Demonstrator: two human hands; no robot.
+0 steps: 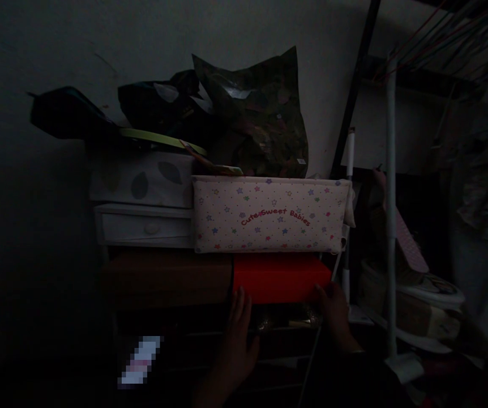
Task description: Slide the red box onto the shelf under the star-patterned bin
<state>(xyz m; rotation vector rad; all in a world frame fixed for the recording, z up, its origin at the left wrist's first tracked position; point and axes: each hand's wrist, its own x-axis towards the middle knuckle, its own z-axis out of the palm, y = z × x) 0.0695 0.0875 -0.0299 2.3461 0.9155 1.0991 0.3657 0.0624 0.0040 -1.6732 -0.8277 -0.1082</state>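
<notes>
Hands grip the red box [282, 276]: left hand [238, 328] and right hand [335, 311] at its lower corners; keep it level, as the pouch [269, 214] rests above.

A dim home storage corner: stacked boxes, a baby-print pouch [269, 214], stuffed bags [252, 113] and small drawers [144, 226].
</notes>
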